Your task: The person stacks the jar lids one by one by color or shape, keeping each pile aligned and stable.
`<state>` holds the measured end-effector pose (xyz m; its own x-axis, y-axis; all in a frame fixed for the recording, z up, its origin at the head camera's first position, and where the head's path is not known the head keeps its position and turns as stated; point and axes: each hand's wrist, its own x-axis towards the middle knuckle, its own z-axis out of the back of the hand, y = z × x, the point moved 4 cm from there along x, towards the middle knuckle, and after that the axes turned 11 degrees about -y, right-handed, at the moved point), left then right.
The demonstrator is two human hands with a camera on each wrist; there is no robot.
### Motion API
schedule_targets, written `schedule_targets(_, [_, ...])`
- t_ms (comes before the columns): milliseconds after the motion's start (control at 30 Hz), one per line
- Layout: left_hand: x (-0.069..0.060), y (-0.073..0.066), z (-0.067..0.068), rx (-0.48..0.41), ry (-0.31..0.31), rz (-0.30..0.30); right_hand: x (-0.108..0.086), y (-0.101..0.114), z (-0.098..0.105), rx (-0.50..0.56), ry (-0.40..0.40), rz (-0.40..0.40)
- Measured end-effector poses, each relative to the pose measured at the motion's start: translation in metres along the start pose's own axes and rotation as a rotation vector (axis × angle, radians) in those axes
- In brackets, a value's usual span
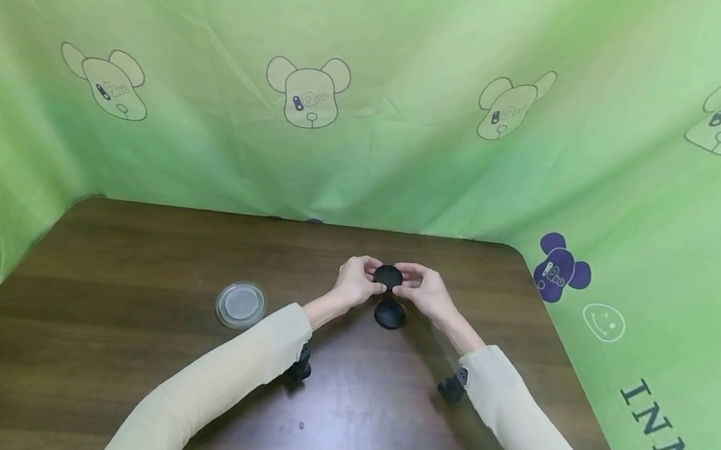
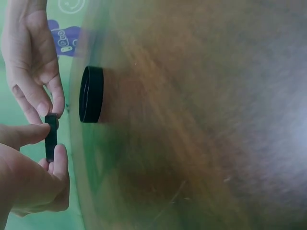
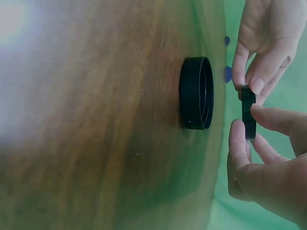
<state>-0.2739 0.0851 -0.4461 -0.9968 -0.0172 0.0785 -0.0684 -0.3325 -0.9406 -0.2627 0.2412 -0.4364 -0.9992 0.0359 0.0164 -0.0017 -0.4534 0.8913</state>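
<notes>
Raised above the table, a thin black round disc, like a lid (image 1: 388, 277), is held by its edges between both hands. My left hand (image 1: 355, 281) pinches its left side between thumb and fingers. On the opposite side, my right hand (image 1: 425, 290) pinches it the same way. The left wrist view shows the disc (image 2: 51, 139) edge-on, as does the right wrist view. Just nearer to me, a wider, shallow black round dish or ring (image 1: 390, 314) rests on the table, touched by neither hand. Its rim and hollow inside show in the right wrist view.
A clear round lid or shallow container (image 1: 241, 305) lies on the brown wooden table (image 1: 152, 262), left of the hands. Green printed cloth (image 1: 366, 167) hangs behind the table and along its sides. Black wrist cameras (image 1: 300, 365) hang below both sleeves.
</notes>
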Motion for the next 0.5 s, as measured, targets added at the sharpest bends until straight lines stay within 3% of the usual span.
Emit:
schedule_targets(233, [-0.014, -0.001, 0.005, 0.001, 0.016, -0.013, -0.015, -0.001, 0.001, 0.000, 0.017, 0.029])
schedule_targets(500, [-0.026, 0.007, -0.006, 0.026, 0.049, -0.042, -0.029, -0.011, 0.005, -0.033, 0.014, 0.036])
